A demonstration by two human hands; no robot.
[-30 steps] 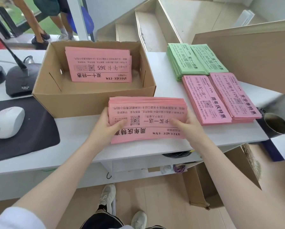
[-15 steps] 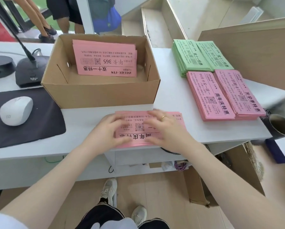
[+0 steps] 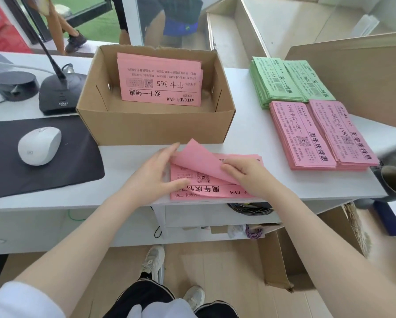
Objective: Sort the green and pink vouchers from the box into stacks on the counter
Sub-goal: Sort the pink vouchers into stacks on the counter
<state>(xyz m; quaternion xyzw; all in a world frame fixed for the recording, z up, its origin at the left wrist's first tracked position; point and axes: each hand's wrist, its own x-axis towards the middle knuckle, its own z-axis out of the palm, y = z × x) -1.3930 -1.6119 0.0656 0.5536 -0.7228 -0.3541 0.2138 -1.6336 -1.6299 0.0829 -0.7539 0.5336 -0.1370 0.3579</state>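
The person stands at the white counter (image 3: 128, 157) with a pile of pink vouchers (image 3: 215, 191) lying flat at its near edge, just in front of the cardboard box (image 3: 155, 127); the pile sits there, it seems, so that both hands can work through it sheet by sheet; the right hand (image 3: 250, 177) pinches the top voucher (image 3: 199, 161) and peels it up and back, its blank underside showing, probably to read the sheet beneath; the left hand (image 3: 155, 175) rests with straight, relaxed fingers along the pile's left edge, thumb on the printed face, likely to keep the rest from sliding; inside the box more pink vouchers (image 3: 160, 81) lean against the far wall, not yet sorted; at the right of the counter the sorted stacks lie side by side, two green stacks (image 3: 286, 83) behind and two pink stacks (image 3: 321, 134) in front, touching, kept apart by print and colour.
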